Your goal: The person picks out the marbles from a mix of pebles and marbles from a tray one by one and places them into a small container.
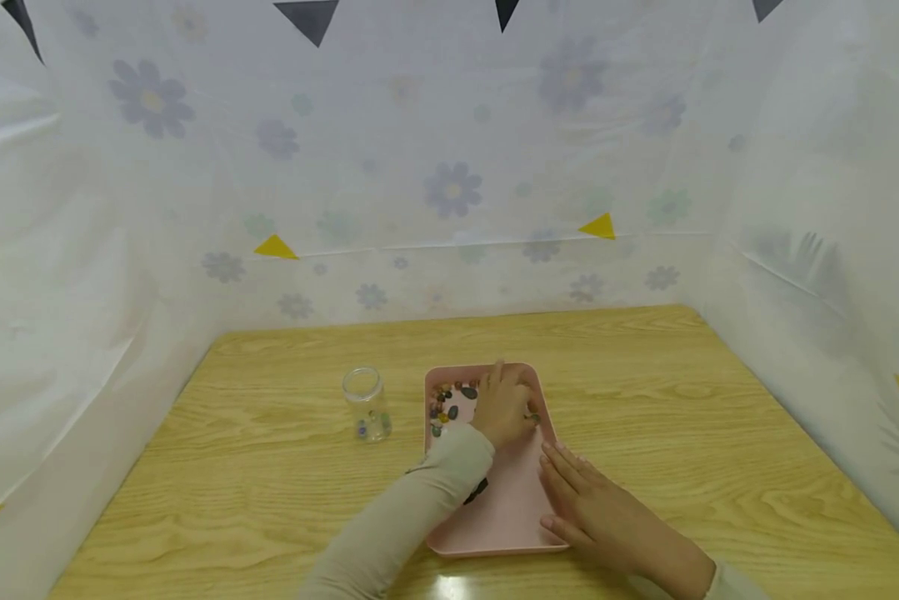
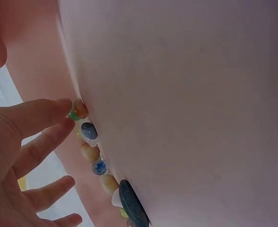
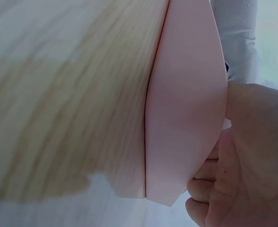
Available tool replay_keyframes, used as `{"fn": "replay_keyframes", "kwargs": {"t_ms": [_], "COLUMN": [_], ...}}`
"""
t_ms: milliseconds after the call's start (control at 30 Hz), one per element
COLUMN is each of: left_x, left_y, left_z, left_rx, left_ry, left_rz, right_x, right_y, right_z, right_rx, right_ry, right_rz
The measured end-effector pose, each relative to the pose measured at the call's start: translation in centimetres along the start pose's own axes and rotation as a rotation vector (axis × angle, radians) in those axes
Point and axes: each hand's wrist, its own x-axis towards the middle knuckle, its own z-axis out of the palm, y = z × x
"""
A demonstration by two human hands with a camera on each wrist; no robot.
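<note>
My tabletop [image 1: 269, 467] is yellow wood with wavy lines. White walls [image 1: 389, 100] with pale flowers [image 1: 453, 190] stand around it. A clear jar [image 1: 362, 386] sits left of the pink tray [image 1: 520, 521]. The green bead [image 2: 74, 115] is tiny, round and shiny, by the tray's wall, near other coloured stones [image 2: 91, 152]. My left hand [image 1: 503, 412] pinches it, fingers nearly together. My right hand [image 1: 599, 510] touches the tray's edge, fingers straight.

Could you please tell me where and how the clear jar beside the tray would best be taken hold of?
I would grip the clear jar round its mid-body, below the open rim, coming from its left. It stands upright, its rounded wall should suit an encircling grip, and the pink tray lies on its right.
</note>
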Motion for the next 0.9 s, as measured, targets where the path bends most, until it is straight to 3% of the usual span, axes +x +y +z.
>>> {"fn": "replay_keyframes", "kwargs": {"t_ms": [567, 900], "left_x": [0.30, 0.32], "left_y": [0.65, 0.49], "left_z": [-0.17, 0.03], "left_rx": [0.091, 0.057], "left_ry": [-0.055, -0.039], "left_rz": [-0.049, -0.052], "right_x": [-0.03, -0.02], "right_y": [0.24, 0.08], "right_z": [0.21, 0.18], "right_rx": [-0.001, -0.005], "right_ry": [-0.004, 0.000], "right_rz": [-0.010, 0.005]}}
